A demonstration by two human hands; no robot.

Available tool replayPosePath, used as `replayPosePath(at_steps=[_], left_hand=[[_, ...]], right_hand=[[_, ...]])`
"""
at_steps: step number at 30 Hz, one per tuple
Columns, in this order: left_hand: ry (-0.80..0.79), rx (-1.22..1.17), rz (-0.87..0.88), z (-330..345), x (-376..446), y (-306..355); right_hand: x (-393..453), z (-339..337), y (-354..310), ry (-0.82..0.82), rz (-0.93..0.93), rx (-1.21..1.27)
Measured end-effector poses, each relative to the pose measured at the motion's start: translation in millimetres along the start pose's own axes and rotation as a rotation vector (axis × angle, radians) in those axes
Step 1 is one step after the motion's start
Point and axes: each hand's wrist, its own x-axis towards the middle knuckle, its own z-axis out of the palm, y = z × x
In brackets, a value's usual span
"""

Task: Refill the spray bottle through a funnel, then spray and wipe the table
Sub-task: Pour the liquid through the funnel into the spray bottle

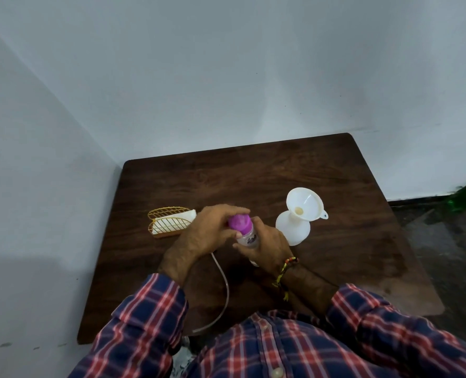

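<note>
Both my hands on the purple-capped bottle, white spray bottle with funnel just to the right.

My left hand (207, 227) curls closed over the purple cap (240, 223), fingers wrapped round its top, while my right hand (264, 248) closes around the clear body of the small bottle (249, 238) just below, holding it tilted above the dark wooden table (349, 186). The white spray bottle (293, 230) stands just beside my right hand, the funnel (305, 204) seated in its neck. A thin tube (223, 290) curves beneath my left wrist. The wire napkin holder (169, 222) sits left of my knuckles.
</note>
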Motion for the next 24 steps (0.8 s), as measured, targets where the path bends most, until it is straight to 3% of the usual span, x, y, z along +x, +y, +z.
replayPosePath(at_steps=[3,7,11,15,20,24], left_hand=[[0.163,0.046,-0.103,0,1,-1],[0.008,0.023,0.038,8,1,-8],[0.087,0.039,-0.033,12,2,-8],[-0.025,0.053,0.082,17,3,-14],[0.065,0.007,0.059,22,5,-17],[0.147,-0.067,0.111,26,1,-12]], right_hand=[[-2,0,1,-0.002,-0.005,0.014],[-3,0,5,-0.006,-0.024,0.045],[-3,2,4,-0.012,-0.046,0.036],[-5,1,7,-0.03,-0.053,0.09],[-6,0,13,-0.158,-0.052,0.151],[-11,-1,18,-0.135,-0.077,0.161]])
